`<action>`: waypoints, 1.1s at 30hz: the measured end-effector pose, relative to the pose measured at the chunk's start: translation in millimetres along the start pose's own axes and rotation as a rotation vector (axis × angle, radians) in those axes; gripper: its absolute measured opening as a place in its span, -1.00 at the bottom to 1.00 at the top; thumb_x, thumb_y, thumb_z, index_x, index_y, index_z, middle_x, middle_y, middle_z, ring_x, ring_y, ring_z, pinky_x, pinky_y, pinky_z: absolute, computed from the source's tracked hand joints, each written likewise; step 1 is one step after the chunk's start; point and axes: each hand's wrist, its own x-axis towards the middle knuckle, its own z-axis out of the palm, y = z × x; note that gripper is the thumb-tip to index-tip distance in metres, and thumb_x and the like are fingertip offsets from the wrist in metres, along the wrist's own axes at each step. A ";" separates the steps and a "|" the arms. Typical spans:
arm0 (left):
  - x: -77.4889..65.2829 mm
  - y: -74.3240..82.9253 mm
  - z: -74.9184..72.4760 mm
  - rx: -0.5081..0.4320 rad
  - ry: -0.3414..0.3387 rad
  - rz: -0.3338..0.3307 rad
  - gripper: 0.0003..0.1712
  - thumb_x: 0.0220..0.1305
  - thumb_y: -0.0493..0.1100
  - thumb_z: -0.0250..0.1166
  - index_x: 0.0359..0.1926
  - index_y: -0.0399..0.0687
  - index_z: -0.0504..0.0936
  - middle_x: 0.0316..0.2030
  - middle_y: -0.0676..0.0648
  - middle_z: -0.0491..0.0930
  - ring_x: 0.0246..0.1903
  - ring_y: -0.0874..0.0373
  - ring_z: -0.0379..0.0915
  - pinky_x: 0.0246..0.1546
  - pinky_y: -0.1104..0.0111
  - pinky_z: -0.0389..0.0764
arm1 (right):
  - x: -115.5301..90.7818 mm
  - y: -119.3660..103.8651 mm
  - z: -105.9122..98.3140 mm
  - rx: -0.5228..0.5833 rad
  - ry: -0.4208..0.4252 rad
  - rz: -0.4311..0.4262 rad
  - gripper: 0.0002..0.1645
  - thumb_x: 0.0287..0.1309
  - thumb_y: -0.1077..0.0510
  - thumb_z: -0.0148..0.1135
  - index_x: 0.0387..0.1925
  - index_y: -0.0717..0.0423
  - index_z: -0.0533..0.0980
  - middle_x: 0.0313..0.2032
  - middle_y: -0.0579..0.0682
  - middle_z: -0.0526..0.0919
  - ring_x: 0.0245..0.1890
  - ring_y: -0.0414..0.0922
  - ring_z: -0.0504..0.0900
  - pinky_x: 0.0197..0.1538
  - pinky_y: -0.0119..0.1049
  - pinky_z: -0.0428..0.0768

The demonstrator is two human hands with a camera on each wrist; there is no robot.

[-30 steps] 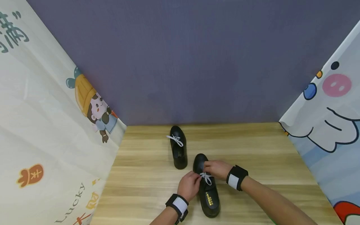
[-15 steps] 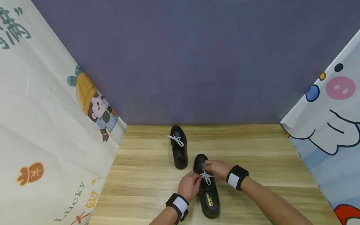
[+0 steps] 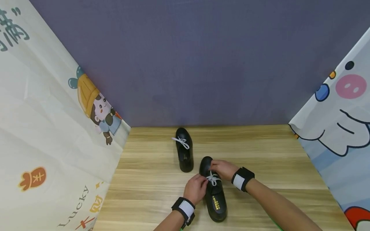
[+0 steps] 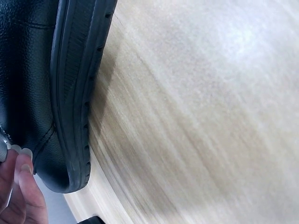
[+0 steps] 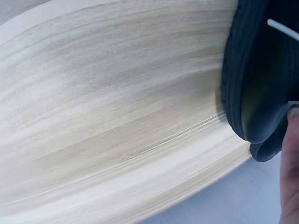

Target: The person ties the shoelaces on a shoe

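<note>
A black lace-up shoe [image 3: 218, 208] with yellow lettering on its insole stands between my hands, toe pointing away from me. White shoelaces [image 3: 214, 179] form loops over its tongue. At the shoe's left side my left hand [image 3: 195, 189] pinches a bit of lace between thumb and fingertips; the left wrist view shows these fingers [image 4: 32, 189] beside the black leather [image 4: 28, 70]. My right hand [image 3: 225, 169] reaches over the toe from the right, its fingertips at a strand of lace drawn up from the knot. Only one right finger [image 5: 290, 163] shows in the right wrist view.
A matching black shoe [image 3: 184, 157], its white lace tied, stands farther back to the left. Both are on a wood-grain surface [image 3: 254, 144]. A grey-blue panel [image 3: 202, 64] rises behind, and printed white cloths [image 3: 52, 112] hang at either side.
My right hand has shifted slightly away from the knot, and a strand of lace now stretches up toward its fingers. My left hand keeps its pinch at nearly the same place.
</note>
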 end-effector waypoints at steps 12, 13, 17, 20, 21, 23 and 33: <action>0.4 -2.2 0.6 -0.025 -0.024 0.010 -0.91 0.26 -0.22 0.40 -0.41 -0.03 0.72 -0.44 0.10 0.57 -0.49 0.31 0.49 -0.46 0.53 0.46 | -13.2 -17.2 3.7 0.062 0.209 0.144 -0.67 0.07 0.41 0.31 -0.08 0.16 0.62 -0.14 -0.04 0.48 -0.15 -0.12 0.41 -0.14 -0.23 0.51; 1.1 -2.5 0.8 -0.029 -0.026 0.010 -0.91 0.27 -0.22 0.40 -0.41 -0.03 0.72 -0.44 0.10 0.58 -0.48 0.30 0.50 -0.45 0.52 0.47 | -17.0 -21.8 2.8 0.082 0.238 0.140 -0.74 0.09 0.34 0.37 -0.15 0.12 0.62 -0.17 -0.07 0.46 -0.19 -0.15 0.39 -0.18 -0.25 0.49; 1.4 -4.0 1.6 -0.051 -0.032 -0.005 -0.90 0.29 -0.22 0.38 -0.39 -0.06 0.72 -0.43 0.07 0.57 -0.45 0.28 0.51 -0.41 0.50 0.50 | -31.6 -37.8 6.6 0.053 0.283 0.077 -0.64 -0.05 0.04 0.60 -0.28 0.02 0.58 -0.27 -0.15 0.41 -0.28 -0.22 0.32 -0.26 -0.34 0.40; 1.8 -4.3 1.1 -0.061 -0.037 -0.022 -0.90 0.30 -0.22 0.38 -0.39 -0.08 0.71 -0.42 0.06 0.56 -0.44 0.26 0.50 -0.39 0.48 0.52 | -36.1 -44.8 11.8 0.048 0.288 0.048 -0.60 -0.12 0.08 0.63 -0.27 0.02 0.58 -0.28 -0.14 0.39 -0.29 -0.22 0.33 -0.28 -0.37 0.38; 1.6 -4.3 1.0 -0.062 -0.039 -0.025 -0.90 0.29 -0.22 0.38 -0.39 -0.08 0.71 -0.42 0.06 0.56 -0.44 0.26 0.50 -0.39 0.48 0.52 | -36.5 -46.2 13.6 0.050 0.291 0.043 -0.62 -0.12 0.13 0.63 -0.25 0.02 0.59 -0.28 -0.13 0.40 -0.29 -0.22 0.34 -0.28 -0.37 0.39; 1.5 -4.1 1.0 -0.064 -0.043 -0.027 -0.90 0.29 -0.21 0.39 -0.39 -0.09 0.71 -0.43 0.06 0.55 -0.44 0.25 0.50 -0.39 0.47 0.52 | -36.4 -48.2 16.7 0.053 0.303 0.040 -0.65 -0.10 0.22 0.60 -0.25 0.03 0.61 -0.28 -0.11 0.42 -0.29 -0.21 0.38 -0.27 -0.36 0.44; 1.4 -3.2 1.9 -0.064 -0.042 -0.016 -0.90 0.29 -0.21 0.40 -0.39 -0.06 0.70 -0.42 0.07 0.54 -0.44 0.27 0.48 -0.40 0.50 0.50 | -36.8 -56.4 19.8 0.017 0.288 0.163 -0.81 0.06 0.33 0.45 -0.35 0.12 0.56 -0.30 -0.07 0.48 -0.29 -0.15 0.50 -0.23 -0.24 0.57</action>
